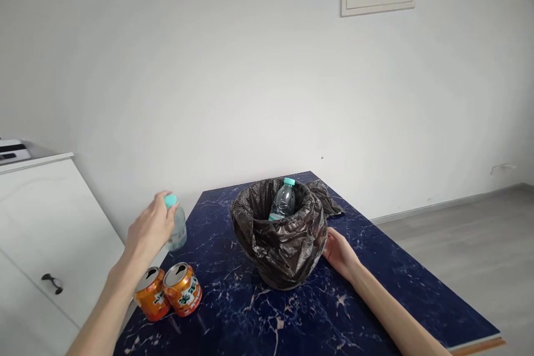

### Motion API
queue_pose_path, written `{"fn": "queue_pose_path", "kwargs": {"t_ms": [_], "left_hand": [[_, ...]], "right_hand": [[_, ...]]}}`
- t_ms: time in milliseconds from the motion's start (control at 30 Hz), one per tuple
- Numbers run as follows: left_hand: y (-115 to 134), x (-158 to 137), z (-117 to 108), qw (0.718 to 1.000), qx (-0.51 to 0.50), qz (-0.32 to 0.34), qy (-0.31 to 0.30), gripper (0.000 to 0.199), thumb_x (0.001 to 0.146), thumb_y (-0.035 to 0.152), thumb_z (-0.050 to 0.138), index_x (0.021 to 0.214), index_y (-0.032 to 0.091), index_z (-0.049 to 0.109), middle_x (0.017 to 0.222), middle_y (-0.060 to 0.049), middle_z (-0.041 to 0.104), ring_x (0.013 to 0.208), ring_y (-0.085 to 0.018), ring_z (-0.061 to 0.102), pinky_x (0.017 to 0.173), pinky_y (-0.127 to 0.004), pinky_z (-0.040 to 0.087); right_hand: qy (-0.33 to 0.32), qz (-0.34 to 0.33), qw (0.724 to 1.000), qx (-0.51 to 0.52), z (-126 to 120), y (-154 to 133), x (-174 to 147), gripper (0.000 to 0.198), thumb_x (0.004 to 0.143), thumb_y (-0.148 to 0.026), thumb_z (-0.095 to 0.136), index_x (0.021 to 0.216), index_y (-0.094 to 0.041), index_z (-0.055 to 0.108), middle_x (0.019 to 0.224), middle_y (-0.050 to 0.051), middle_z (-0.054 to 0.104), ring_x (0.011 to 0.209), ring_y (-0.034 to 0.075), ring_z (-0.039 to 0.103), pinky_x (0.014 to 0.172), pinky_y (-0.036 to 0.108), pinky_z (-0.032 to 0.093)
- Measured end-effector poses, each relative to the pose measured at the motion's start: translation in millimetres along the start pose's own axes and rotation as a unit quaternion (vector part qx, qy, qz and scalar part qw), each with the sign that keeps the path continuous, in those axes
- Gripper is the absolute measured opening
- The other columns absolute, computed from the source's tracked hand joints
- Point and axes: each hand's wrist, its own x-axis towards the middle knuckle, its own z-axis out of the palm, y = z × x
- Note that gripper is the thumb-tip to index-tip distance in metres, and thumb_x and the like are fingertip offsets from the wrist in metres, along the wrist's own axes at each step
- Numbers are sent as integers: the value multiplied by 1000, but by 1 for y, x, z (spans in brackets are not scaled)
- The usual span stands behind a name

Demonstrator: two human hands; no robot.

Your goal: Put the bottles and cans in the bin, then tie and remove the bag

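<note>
My left hand [153, 221] is closed around the upper part of a clear plastic bottle [179, 229] with a turquoise cap, at the table's left side. Just in front of it stand two opened orange drink cans, one can [182, 289] beside the other can [152, 293]. In the middle of the table is a trash bin [287, 256] lined with a black plastic bag. A second clear bottle [284, 200] with a turquoise cap leans upright inside it. My right hand [339, 251] rests against the bin's right side, its fingers partly hidden behind the bag.
The dark blue marbled table [359, 311] reaches back to a white wall [250, 67]. More black plastic [327, 200] lies behind the bin at the right. A white cabinet [45, 233] with a black handle stands to the left. Grey floor [467, 245] shows on the right.
</note>
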Motion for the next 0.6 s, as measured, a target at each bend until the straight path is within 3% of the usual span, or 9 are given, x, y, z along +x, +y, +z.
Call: {"fn": "queue_pose_path", "kwargs": {"t_ms": [67,100,200,267,400,600], "left_hand": [[28,2,-19,997,-41,24,66,45,103,49,42,143,28,36,133,-14,73,112,-37,73,82,-49,58],[43,2,-28,982,-129,46,128,48,103,45,49,144,27,34,136,-15,72,119,-36,72,88,-50,58],[89,4,-56,906,-344,115,220,43,102,43,62,136,30,39,132,-10,75,123,-27,72,97,-44,60],[116,7,-69,863,-418,158,235,33,103,42,63,127,29,45,129,-8,76,126,-24,71,105,-44,59],[153,19,-82,812,-506,213,197,29,102,40,67,122,25,51,124,-9,76,124,-25,71,107,-44,59],[191,36,-73,818,-513,253,55,35,99,44,71,124,21,60,126,-12,75,118,-26,74,103,-44,61]], "right_hand": [[0,-1,1000,4,0,0,0,16,79,-30,85,77,-23,71,74,0,75,60,17,66,61,31,54],[1,-1,1000,7,1,0,0,16,78,-29,85,77,-23,71,74,-1,75,60,16,65,61,31,54],[2,1,1000,14,2,-1,-1,15,78,-29,85,77,-23,71,75,-2,75,60,14,64,59,28,53],[2,2,1000,18,3,-2,-1,15,78,-29,85,77,-23,71,76,-2,76,60,13,63,58,27,52],[-2,0,1000,19,4,-2,-1,15,78,-28,84,78,-23,71,75,-2,76,60,13,65,59,28,52],[-19,-8,1000,18,5,-3,2,13,81,-26,81,79,-24,68,73,-1,75,60,17,68,59,30,53]]}}
